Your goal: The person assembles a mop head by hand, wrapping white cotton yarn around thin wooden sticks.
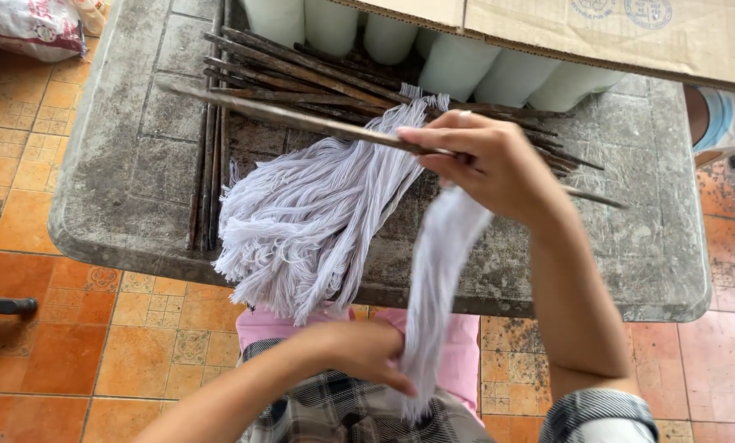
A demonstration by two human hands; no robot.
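Observation:
My right hand (486, 164) is raised over the table and grips a long thin dark stick (285, 117) together with the top of a hanging bunch of white cotton strings (437, 271). The stick points to the upper left. Lower down, near my lap, my left hand (359, 349) closes around that same hanging bunch. A larger bundle of white strings (302, 221) lies on the table to the left and drapes over its front edge.
A worn grey table (121, 180) carries a pile of dark sticks (302, 74) and several white cylinders (457, 61) under a cardboard box (613, 33). Orange floor tiles (47, 328) lie below. A white sack (31, 29) sits at top left.

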